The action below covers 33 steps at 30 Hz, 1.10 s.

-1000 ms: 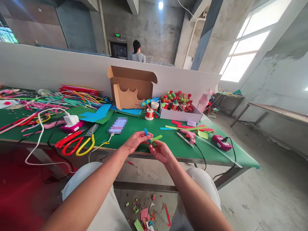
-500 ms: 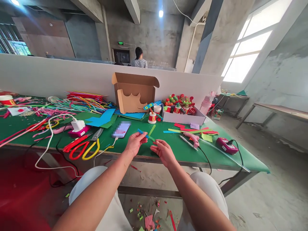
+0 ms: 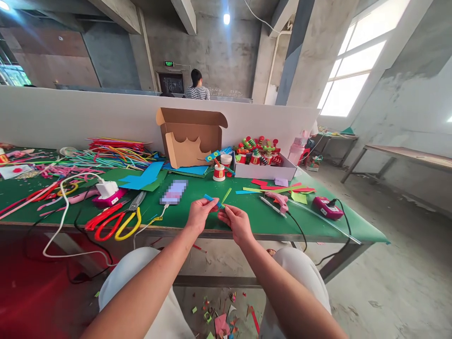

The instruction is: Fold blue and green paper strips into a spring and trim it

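Observation:
My left hand (image 3: 199,214) and my right hand (image 3: 236,222) are close together over the front edge of the green table (image 3: 254,214). Both pinch a small craft piece (image 3: 213,202): a blue strip with a short coiled part. The left fingers grip the blue end, the right fingers grip the other end. A thin light-green strip (image 3: 226,195) lies on the table just behind the hands.
Red and yellow scissors (image 3: 116,221), a phone (image 3: 173,192) and a white charger (image 3: 106,189) lie to the left. A pink glue gun (image 3: 280,200) lies to the right. Behind stand a cardboard box (image 3: 190,136) and a white tray of finished toys (image 3: 263,162). A person stands beyond the partition.
My hands drew apart half a second ago and have now come back together on the craft piece. The green strip that was at my fingers a second ago lies on the table.

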Tool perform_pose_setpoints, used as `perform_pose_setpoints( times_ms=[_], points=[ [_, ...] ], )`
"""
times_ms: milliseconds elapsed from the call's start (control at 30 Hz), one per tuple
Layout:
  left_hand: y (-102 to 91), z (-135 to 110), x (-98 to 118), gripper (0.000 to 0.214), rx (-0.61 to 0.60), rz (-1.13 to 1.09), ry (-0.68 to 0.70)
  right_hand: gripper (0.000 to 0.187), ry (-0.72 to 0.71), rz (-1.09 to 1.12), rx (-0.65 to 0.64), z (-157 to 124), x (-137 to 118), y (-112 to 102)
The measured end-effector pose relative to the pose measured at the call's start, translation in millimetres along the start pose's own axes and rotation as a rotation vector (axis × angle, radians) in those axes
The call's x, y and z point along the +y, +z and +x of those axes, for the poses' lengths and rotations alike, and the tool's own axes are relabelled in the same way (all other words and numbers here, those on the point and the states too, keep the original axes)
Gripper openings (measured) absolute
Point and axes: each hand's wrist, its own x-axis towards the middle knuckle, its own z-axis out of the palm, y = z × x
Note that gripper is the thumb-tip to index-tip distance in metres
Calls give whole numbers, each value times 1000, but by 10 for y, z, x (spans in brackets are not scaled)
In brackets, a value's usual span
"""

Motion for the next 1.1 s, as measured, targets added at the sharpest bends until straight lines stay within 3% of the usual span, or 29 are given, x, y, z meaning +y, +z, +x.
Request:
perform_pose_setpoints(
  times_ms=[333, 533, 767, 1100],
  points=[
    [35, -26, -77, 23, 58, 281, 170, 10, 25, -7, -24, -70, -31, 90],
    [59, -67, -75, 13, 77, 452, 282, 18, 18, -76, -85, -146, -75, 158],
    [13, -45, 43, 16, 135, 370, 286, 11, 27, 24, 127, -88, -133, 116],
    [-3, -39, 30, 20, 134, 347, 292, 15, 145, -48, 15, -82, -144, 83]
  ],
)
